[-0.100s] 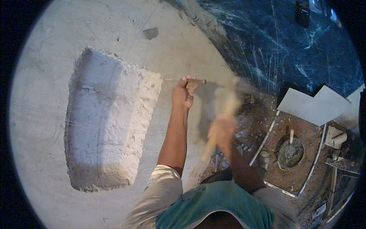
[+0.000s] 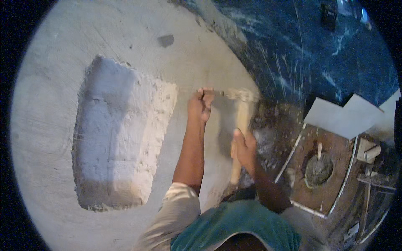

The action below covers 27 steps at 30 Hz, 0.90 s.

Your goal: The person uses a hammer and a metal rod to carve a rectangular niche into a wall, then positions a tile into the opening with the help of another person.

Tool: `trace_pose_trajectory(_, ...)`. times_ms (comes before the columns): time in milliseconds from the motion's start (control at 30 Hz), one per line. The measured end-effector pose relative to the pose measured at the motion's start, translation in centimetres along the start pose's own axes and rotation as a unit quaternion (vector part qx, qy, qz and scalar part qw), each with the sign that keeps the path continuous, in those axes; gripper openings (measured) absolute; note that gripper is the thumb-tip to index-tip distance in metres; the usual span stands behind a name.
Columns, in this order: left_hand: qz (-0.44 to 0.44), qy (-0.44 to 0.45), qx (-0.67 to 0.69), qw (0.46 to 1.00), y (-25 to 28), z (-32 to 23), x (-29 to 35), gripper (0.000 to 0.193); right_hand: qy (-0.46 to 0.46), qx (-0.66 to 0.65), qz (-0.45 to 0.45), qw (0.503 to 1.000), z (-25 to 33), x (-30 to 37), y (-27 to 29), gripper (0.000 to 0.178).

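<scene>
My left hand [image 2: 201,103] is closed round a thin metal chisel [image 2: 217,92], held level with its tip at the upper right edge of a rectangular recess [image 2: 113,138] cut into the pale plastered wall [image 2: 46,104]. My right hand [image 2: 244,147] grips the wooden handle of a hammer [image 2: 242,115]. The hammer's head is at the chisel's struck end, slightly blurred; whether they touch I cannot tell. Rough, chipped edges surround the recess, and its inside is whitish.
Dark blue marbled sheeting [image 2: 284,46] spreads at the upper right. Below it lie pale board pieces [image 2: 343,115]. A round pan of grey mortar [image 2: 310,178] with a wooden-handled tool stands on brown ground, edged by white strips [image 2: 346,178]. Rubble lies right of the hammer.
The hammer in my right hand has swung left to the chisel's end, and its handle now stands more upright. My left hand has barely moved.
</scene>
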<state>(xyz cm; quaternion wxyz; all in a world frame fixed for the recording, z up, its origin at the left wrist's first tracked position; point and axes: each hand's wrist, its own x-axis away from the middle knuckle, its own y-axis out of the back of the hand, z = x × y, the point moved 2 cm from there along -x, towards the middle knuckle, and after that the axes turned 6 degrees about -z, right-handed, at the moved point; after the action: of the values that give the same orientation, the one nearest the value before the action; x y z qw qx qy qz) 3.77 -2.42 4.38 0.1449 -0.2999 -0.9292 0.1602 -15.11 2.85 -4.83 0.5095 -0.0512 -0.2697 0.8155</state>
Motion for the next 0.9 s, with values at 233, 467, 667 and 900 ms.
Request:
trace_pose_trajectory(233,-0.007,0.043,0.073,0.996,1.5,3.0,1.4,0.019,0.083,-0.347,-0.122,0.926,0.1,0.6,3.8,0.018)
trace_pose_trajectory(467,0.024,0.082,0.132,0.988,2.6,3.0,1.5,0.017,-0.008,-0.154,0.042,0.987,-4.2,1.8,4.5,0.017)
trace_pose_trajectory(667,-0.031,0.087,0.160,0.983,1.2,2.6,2.4,0.017,0.077,0.018,-0.036,0.996,0.4,3.0,1.1,0.023)
trace_pose_trajectory(900,0.042,0.082,0.109,0.990,3.2,1.8,2.1,0.016,0.115,-0.303,0.197,0.925,0.5,-0.4,3.9,0.022)
